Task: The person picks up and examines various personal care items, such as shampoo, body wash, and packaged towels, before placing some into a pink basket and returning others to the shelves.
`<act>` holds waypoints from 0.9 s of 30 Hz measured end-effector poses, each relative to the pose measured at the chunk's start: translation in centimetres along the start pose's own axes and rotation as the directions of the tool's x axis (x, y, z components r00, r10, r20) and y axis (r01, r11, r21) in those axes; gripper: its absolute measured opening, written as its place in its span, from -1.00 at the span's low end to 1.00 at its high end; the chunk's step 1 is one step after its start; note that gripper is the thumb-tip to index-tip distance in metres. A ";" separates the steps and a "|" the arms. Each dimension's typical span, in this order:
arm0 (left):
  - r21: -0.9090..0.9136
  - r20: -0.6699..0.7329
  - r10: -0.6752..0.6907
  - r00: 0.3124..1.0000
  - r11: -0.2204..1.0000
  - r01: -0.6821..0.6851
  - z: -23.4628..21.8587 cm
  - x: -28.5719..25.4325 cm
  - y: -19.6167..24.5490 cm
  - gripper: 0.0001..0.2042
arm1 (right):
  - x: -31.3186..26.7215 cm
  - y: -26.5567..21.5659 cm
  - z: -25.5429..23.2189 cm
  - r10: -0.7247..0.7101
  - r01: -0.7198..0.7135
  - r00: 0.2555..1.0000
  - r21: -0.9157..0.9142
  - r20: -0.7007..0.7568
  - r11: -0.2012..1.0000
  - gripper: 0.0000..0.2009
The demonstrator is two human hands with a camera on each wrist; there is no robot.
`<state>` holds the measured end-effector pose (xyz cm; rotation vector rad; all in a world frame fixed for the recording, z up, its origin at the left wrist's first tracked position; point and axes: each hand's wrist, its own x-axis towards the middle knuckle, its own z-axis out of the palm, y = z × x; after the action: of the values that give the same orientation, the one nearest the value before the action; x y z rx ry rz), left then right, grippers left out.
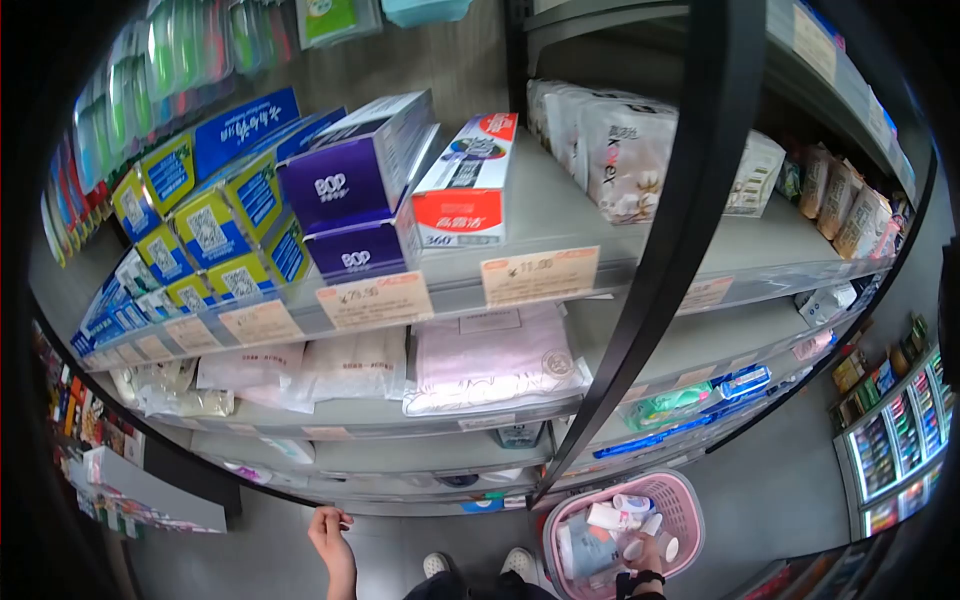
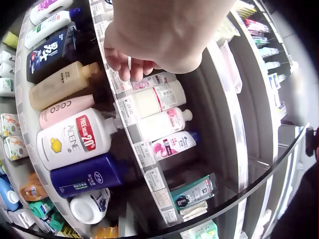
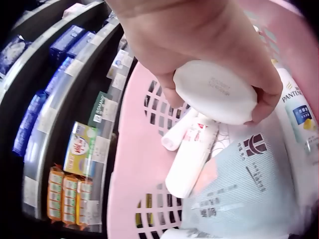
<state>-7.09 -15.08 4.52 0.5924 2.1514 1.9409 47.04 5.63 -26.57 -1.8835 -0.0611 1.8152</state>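
Note:
Over the pink basket (image 1: 690, 500), my right hand (image 3: 199, 35) grips a white bottle (image 3: 214, 92), its printed base facing the wrist camera. Below it in the basket lie a slim white bottle with red print (image 3: 192, 162), a pale blue striped packet (image 3: 239, 189) and a Pantene bottle (image 3: 298, 117). My left hand (image 1: 333, 545) hangs low in front of the shelves, fingers loosely curled with nothing in them. In the left wrist view, that hand overlaps a shelf edge near a row of bottles, among them a white bottle with a pink label (image 2: 167, 123).
A tall shelf unit with a black upright post (image 1: 690, 170) stands ahead. It carries purple boxes (image 1: 345, 190), a red-and-white toothpaste box (image 1: 465, 190) and a pink towel pack (image 1: 490, 360). The basket stands on the grey floor (image 1: 760, 500), right of the person's shoes (image 1: 436, 564).

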 end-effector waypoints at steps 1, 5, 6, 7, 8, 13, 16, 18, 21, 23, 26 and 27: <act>0.000 -0.002 -0.013 1.000 1.000 0.013 0.2 -0.1 0.2 -0.81 | -0.6 0.0 -0.2 0.071 -0.065 0.996 0.114 -0.051 0.991 -0.59; 0.018 0.152 -0.056 0.987 0.998 0.053 0.5 -0.5 0.2 -0.82 | -6.8 2.1 -0.6 -0.120 0.086 0.975 0.181 0.189 0.980 -0.54; 0.009 0.222 -0.067 0.973 0.998 0.067 0.7 -0.5 0.3 -0.83 | -9.0 2.5 -0.5 -0.120 0.088 0.978 0.182 0.172 0.979 -0.54; 0.002 0.295 -0.079 0.952 0.997 0.082 0.9 -0.6 0.5 -0.84 | -11.4 2.8 -0.2 -0.149 0.136 0.959 0.068 0.242 0.988 -0.50; -0.019 0.347 -0.102 0.932 0.993 0.116 1.0 -0.7 0.6 -0.87 | -13.8 3.1 0.2 -0.167 0.188 0.936 -0.042 0.310 0.981 -0.46; 0.056 0.643 -0.206 0.737 0.973 0.224 1.3 -0.8 0.7 -0.90 | -26.5 2.4 7.1 -0.235 0.499 0.829 -0.482 0.507 0.720 -0.23; 0.111 0.832 -0.249 0.495 0.950 0.291 1.3 -0.5 1.9 -0.81 | -32.5 2.2 13.2 -0.258 0.728 0.668 -0.541 0.698 0.420 -0.22; 0.140 0.894 -0.259 0.365 0.937 0.320 1.0 -0.2 2.6 -0.72 | -34.7 3.2 16.9 -0.273 0.814 0.570 -0.489 0.775 0.312 -0.21; 0.043 0.950 -0.183 0.252 0.879 0.475 -0.4 0.1 2.8 -0.57 | -41.4 4.7 22.9 -0.320 0.919 0.370 -0.393 0.872 -0.008 -0.21; -0.069 0.890 -0.244 0.385 0.763 0.642 -2.1 0.4 2.5 -0.50 | -44.1 6.1 26.3 -0.313 0.942 0.234 -0.294 0.921 -0.160 -0.22; -0.246 0.827 -0.244 0.506 0.653 0.717 -4.9 1.8 1.7 -0.45 | -46.1 8.6 29.6 -0.291 0.970 0.186 -0.223 0.938 -0.097 -0.22; -0.306 0.795 -0.254 0.551 0.616 0.726 -5.8 2.4 1.7 -0.44 | -46.5 9.3 30.4 -0.258 0.977 0.205 -0.213 0.944 -0.006 -0.21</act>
<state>-11.23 -19.31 7.21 0.3666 0.9506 1.5465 10.69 -10.02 13.57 -0.8278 -2.2780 1.4769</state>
